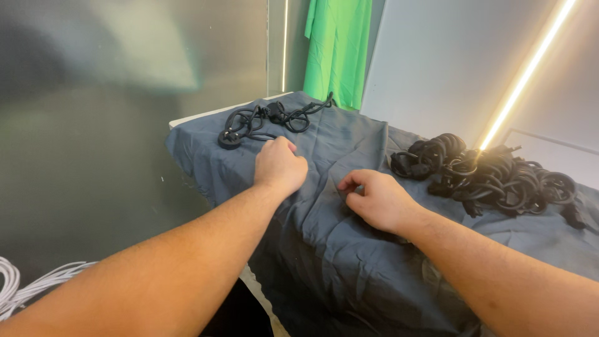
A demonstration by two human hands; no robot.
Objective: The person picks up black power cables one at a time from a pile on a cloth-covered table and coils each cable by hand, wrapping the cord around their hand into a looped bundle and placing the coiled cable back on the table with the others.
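A dark grey-blue cloth [349,137] covers a table and hangs over its near edge in folds. My left hand [279,165] rests on the cloth with fingers curled down; whether it pinches the fabric is hidden. My right hand [374,198] lies on the cloth a little to the right, thumb and fingers pinched on a fold of the fabric. A black cable [262,120], loosely coiled with a plug, lies on the cloth just beyond my left hand, apart from it.
A big heap of coiled black cables [493,175] sits on the cloth at the right. A green cloth [337,43] hangs at the back wall. White cables [25,287] lie on the floor at the lower left. The table's white corner [187,118] shows at left.
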